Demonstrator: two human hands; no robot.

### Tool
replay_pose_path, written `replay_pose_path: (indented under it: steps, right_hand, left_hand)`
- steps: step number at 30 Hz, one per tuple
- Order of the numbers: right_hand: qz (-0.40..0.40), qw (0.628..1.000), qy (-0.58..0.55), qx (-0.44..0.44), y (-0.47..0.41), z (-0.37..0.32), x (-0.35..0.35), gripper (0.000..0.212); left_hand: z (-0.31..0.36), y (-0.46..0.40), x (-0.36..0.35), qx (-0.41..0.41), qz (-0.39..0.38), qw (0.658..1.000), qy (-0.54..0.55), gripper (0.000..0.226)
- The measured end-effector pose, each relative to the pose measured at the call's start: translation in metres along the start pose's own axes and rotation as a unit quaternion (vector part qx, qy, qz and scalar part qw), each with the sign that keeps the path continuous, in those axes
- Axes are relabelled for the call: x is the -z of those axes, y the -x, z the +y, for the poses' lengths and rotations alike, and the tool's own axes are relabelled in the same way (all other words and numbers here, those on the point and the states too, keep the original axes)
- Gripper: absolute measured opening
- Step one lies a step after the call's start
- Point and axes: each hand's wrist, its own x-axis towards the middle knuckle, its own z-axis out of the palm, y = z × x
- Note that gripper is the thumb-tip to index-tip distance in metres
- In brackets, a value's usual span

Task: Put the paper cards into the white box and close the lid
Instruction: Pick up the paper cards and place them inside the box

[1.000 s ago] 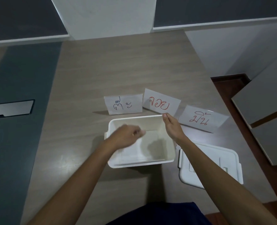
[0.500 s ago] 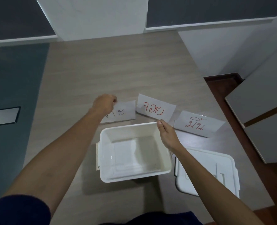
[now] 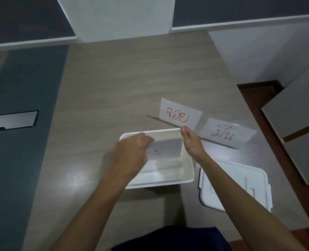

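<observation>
Two hands over one open box, head view. Left hand point(image 3: 132, 154): grip closed on a paper card point(image 3: 165, 148), fingers pinched at the card's left end; the card hangs over the box's interior, its faint marking blurred and unreadable, its right part in shadow. Whether the card touches the box floor cannot be told. Right hand point(image 3: 191, 142): fingers drawn together at the box's far right corner, fingertips touching or just above the rim; whether it truly clasps the rim cannot be told, and it holds nothing else.

Box point(image 3: 186, 180): white, rectangular, lid off, standing on the tabletop point(image 3: 123, 84) near the person's front edge. Its walls are plain; apart from the held card, the inside shows nothing more.

Lid point(image 3: 228, 180): white, lying flat on the tabletop just right of the box, partly covered by the right forearm, a clip tab showing at its right side.

Cards outside the box, two: red card point(image 3: 180, 115), white paper with red handwriting, just beyond the box's far right corner and close to the right fingertips; second card point(image 3: 226, 133), white with red handwriting, to the right of the first and near it, beyond the lid.

Tabletop: pale wood grain, with a dark grey strip point(image 3: 23, 142) along the left.
</observation>
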Motion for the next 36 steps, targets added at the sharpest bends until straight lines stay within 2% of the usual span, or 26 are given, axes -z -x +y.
replay_pose_path:
  steps: [3, 6, 9, 11, 12, 14, 16, 18, 21, 23, 25, 28, 30, 33, 36]
  right_hand:
    - [-0.004, 1.000, 0.004, 0.005, 0.002, -0.001, 0.001, 0.034]
    - [-0.002, 1.000, 0.001, 0.016, 0.002, 0.001, 0.001, 0.035]
    - [0.002, 1.000, 0.001, 0.017, 0.002, 0.000, 0.001, 0.033]
    - [0.000, 1.000, -0.001, 0.021, 0.002, 0.002, 0.000, 0.032]
    - [-0.001, 1.000, 0.002, 0.025, 0.001, 0.003, 0.000, 0.031]
    - [0.009, 0.999, 0.022, 0.043, -0.005, 0.001, 0.001, 0.026]
    - [0.045, 0.994, 0.069, 0.079, -0.019, -0.008, 0.003, 0.023]
    - [0.090, 0.975, 0.156, 0.134, -0.041, -0.024, 0.006, 0.030]
    - [0.104, 0.934, 0.301, 0.163, -0.079, -0.048, 0.010, 0.045]
    - [0.068, 0.917, 0.378, 0.106, -0.106, -0.054, 0.012, 0.054]
    - [0.027, 0.913, 0.406, 0.032, -0.123, -0.052, 0.014, 0.050]
    - [-0.004, 0.924, 0.381, 0.001, -0.126, -0.043, 0.017, 0.029]
    - [0.008, 0.930, 0.367, 0.015, -0.118, -0.042, 0.016, 0.026]
    - [0.066, 0.931, 0.351, 0.072, -0.098, -0.056, 0.019, 0.026]
    - [0.126, 0.941, 0.264, 0.172, -0.065, -0.091, 0.027, 0.025]
  left_hand:
    - [0.002, 0.020, -0.030, 0.060, -0.177, 0.982, 0.009, 0.024]
    - [0.004, 0.035, -0.043, 0.079, -0.349, 0.932, 0.058, 0.028]
    - [-0.001, 0.044, -0.045, 0.098, -0.407, 0.904, 0.090, 0.042]
    - [-0.006, 0.044, -0.045, 0.107, -0.381, 0.913, 0.099, 0.044]
    - [-0.008, 0.043, -0.044, 0.108, -0.341, 0.927, 0.114, 0.043]
    - [-0.017, 0.040, -0.044, 0.110, -0.208, 0.961, 0.145, 0.042]
    - [-0.032, 0.038, -0.046, 0.106, -0.065, 0.984, 0.125, 0.039]
    - [-0.047, 0.040, -0.049, 0.124, 0.001, 0.988, 0.088, 0.038]
    - [-0.059, 0.051, -0.054, 0.208, -0.011, 0.972, 0.104, 0.046]
    - [-0.063, 0.062, -0.060, 0.273, -0.016, 0.951, 0.146, 0.048]
    - [-0.064, 0.071, -0.065, 0.318, -0.016, 0.927, 0.197, 0.047]
    - [-0.058, 0.075, -0.070, 0.350, -0.012, 0.893, 0.282, 0.045]
    - [-0.054, 0.073, -0.069, 0.362, 0.004, 0.872, 0.328, 0.044]
    - [-0.050, 0.065, -0.068, 0.370, 0.020, 0.851, 0.372, 0.043]
    - [-0.050, 0.056, -0.070, 0.363, 0.024, 0.849, 0.384, 0.042]
